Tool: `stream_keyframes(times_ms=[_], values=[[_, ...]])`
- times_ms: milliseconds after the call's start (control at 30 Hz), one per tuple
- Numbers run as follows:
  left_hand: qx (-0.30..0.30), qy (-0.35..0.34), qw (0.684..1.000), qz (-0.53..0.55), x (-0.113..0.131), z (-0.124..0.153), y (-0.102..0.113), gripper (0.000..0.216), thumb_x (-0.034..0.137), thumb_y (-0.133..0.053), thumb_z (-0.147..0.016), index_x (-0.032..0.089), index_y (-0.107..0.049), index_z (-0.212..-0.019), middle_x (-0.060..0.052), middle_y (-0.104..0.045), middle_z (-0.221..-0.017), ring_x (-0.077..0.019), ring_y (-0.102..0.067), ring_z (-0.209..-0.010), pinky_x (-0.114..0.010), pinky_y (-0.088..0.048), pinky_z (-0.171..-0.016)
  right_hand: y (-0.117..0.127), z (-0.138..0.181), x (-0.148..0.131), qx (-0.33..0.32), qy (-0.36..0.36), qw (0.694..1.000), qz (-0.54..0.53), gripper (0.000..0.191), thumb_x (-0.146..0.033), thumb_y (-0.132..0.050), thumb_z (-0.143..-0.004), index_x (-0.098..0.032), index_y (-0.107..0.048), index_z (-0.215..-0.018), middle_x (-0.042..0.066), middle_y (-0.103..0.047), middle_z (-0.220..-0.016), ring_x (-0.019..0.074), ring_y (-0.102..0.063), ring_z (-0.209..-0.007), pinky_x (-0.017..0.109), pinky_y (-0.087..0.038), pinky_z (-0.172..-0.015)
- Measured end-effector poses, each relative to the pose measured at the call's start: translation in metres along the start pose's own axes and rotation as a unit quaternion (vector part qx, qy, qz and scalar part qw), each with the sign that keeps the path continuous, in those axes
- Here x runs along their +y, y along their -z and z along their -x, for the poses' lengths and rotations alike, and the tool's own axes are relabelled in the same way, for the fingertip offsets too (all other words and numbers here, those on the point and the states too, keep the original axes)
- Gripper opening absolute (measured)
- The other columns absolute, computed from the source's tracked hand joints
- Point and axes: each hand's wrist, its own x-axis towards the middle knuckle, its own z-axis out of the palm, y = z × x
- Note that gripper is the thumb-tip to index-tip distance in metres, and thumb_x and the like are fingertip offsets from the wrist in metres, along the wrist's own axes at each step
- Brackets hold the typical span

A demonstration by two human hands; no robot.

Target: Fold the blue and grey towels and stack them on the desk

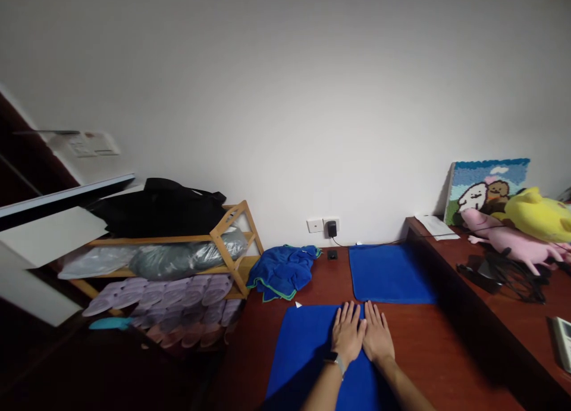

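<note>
A blue cloth [303, 351] lies spread flat on the red-brown wooden surface [423, 345] in front of me. My left hand [348, 333] rests palm down on its far right part, fingers stretched out, a watch on the wrist. My right hand [378, 335] lies flat right beside it, fingers extended, touching the left hand. Neither hand holds anything. A second blue cloth [390, 273] lies flat farther back, near the wall. A crumpled blue towel with green edging [282, 271] sits to its left.
A wooden rack [232, 244] at the left holds a black bag, grey bundles and several slippers. A raised wooden ledge [504, 316] at the right carries plush toys [526, 226], a picture, papers and a remote. A charger [332, 228] is plugged into the wall socket.
</note>
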Motion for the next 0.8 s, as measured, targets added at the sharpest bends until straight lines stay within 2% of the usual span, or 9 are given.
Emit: stream_keyframes(times_ms=[67, 133, 233, 333, 433, 500, 633, 800], values=[[-0.004, -0.006, 1.000, 0.000, -0.012, -0.002, -0.008, 0.055, 0.046, -0.019, -0.107, 0.032, -0.020, -0.161, -0.001, -0.030, -0.166, -0.0228, -0.025, -0.155, -0.051, -0.024, -0.127, -0.003, -0.002, 0.001, 0.005, -0.002, 1.000, 0.002, 0.068, -0.039, -0.020, -0.099, -0.011, -0.024, -0.160, 0.003, -0.015, -0.169, 0.0232, -0.008, -0.158, 0.044, -0.006, -0.128], [0.002, 0.011, 1.000, -0.011, -0.037, 0.008, -0.006, 0.056, 0.047, -0.020, -0.107, 0.034, -0.020, -0.161, 0.001, -0.028, -0.167, -0.0221, -0.024, -0.155, -0.050, -0.022, -0.127, -0.004, -0.002, 0.001, 0.012, -0.011, 1.000, -0.001, 0.070, -0.043, -0.017, -0.100, -0.009, -0.020, -0.161, 0.004, -0.016, -0.169, 0.0226, -0.009, -0.158, 0.043, -0.005, -0.128], [0.007, 0.068, 0.997, -0.042, -0.088, 0.031, 0.011, 0.058, 0.050, -0.021, -0.107, 0.031, -0.022, -0.161, -0.001, -0.028, -0.168, -0.0236, -0.025, -0.155, -0.051, -0.022, -0.127, -0.002, -0.002, -0.001, 0.014, -0.022, 1.000, -0.001, 0.072, -0.047, -0.013, -0.101, -0.009, -0.016, -0.161, 0.003, -0.015, -0.169, 0.0214, -0.009, -0.158, 0.042, -0.005, -0.128], [0.013, 0.092, 0.993, -0.077, -0.140, 0.053, 0.031, 0.058, 0.053, -0.024, -0.106, 0.031, -0.026, -0.160, -0.001, -0.031, -0.166, -0.0239, -0.027, -0.154, -0.051, -0.023, -0.126, -0.002, -0.001, -0.001, 0.013, -0.026, 1.000, -0.002, 0.072, -0.049, -0.013, -0.101, -0.010, -0.015, -0.162, 0.002, -0.014, -0.169, 0.0208, -0.009, -0.158, 0.042, -0.005, -0.128], [0.027, 0.110, 0.989, -0.097, -0.172, 0.067, 0.040, 0.058, 0.054, -0.025, -0.106, 0.033, -0.028, -0.160, 0.000, -0.033, -0.166, -0.0234, -0.028, -0.154, -0.049, -0.024, -0.126, -0.004, -0.002, -0.001, 0.011, -0.027, 1.000, -0.001, 0.072, -0.049, -0.013, -0.101, -0.011, -0.014, -0.162, 0.002, -0.014, -0.169, 0.0209, -0.009, -0.158, 0.043, -0.006, -0.129], [0.042, 0.119, 0.987, -0.102, -0.180, 0.071, 0.041, 0.058, 0.054, -0.026, -0.106, 0.032, -0.029, -0.160, -0.001, -0.032, -0.167, -0.0232, -0.027, -0.154, -0.047, -0.025, -0.125, -0.002, -0.003, -0.001, 0.004, -0.031, 1.000, 0.006, 0.071, -0.048, -0.013, -0.101, -0.011, -0.014, -0.162, 0.001, -0.013, -0.170, 0.0208, -0.008, -0.158, 0.043, -0.006, -0.129], [0.065, 0.116, 0.986, -0.098, -0.177, 0.072, 0.038, 0.058, 0.053, -0.027, -0.105, 0.032, -0.031, -0.159, -0.002, -0.033, -0.167, -0.0233, -0.026, -0.154, -0.046, -0.026, -0.125, 0.006, -0.002, -0.001, -0.022, -0.032, 0.999, -0.002, 0.070, -0.048, -0.010, -0.102, -0.013, -0.010, -0.162, 0.000, -0.011, -0.170, 0.0195, -0.007, -0.158, 0.042, -0.008, -0.128], [0.068, 0.117, 0.987, -0.092, -0.176, 0.069, 0.036, 0.057, 0.053, -0.029, -0.105, 0.033, -0.033, -0.158, -0.003, -0.034, -0.166, -0.0244, -0.028, -0.154, -0.047, -0.026, -0.124, 0.009, 0.006, -0.003, -0.008, -0.027, 1.000, -0.010, 0.068, -0.049, -0.011, -0.102, -0.017, -0.011, -0.163, -0.003, -0.010, -0.170, 0.0195, -0.006, -0.158, 0.043, -0.008, -0.129]])
